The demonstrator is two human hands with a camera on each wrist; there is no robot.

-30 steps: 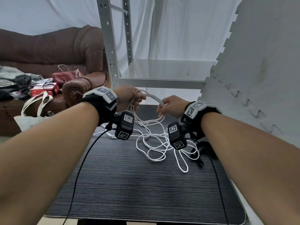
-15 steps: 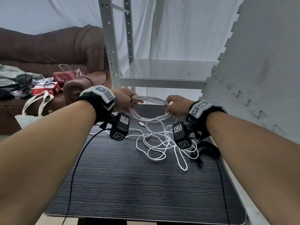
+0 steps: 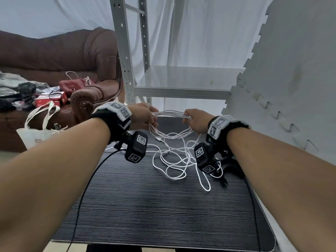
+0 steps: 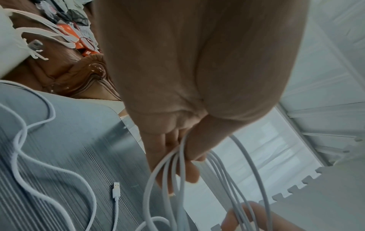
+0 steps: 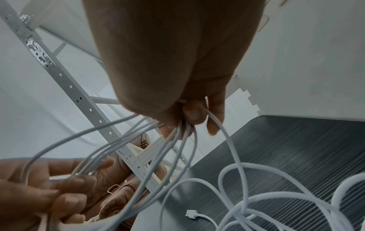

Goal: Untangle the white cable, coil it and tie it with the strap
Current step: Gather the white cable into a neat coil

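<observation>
Head view: on the dark ribbed tabletop [image 3: 163, 211], thin round loops of the white cable [image 3: 174, 160] sprawl in a loose tangle toward the far right corner, a flat USB plug [image 3: 157, 138] lying among them near the far edge. Above that edge the left hand [image 3: 143, 115] and right hand [image 3: 195, 120] each curl their fingers round one end of a gathered bundle of cable strands, whose long axis runs left to right between them. Beyond stand a grey metal shelf [image 3: 181, 86] and a brown leather sofa [image 3: 54, 57].
</observation>
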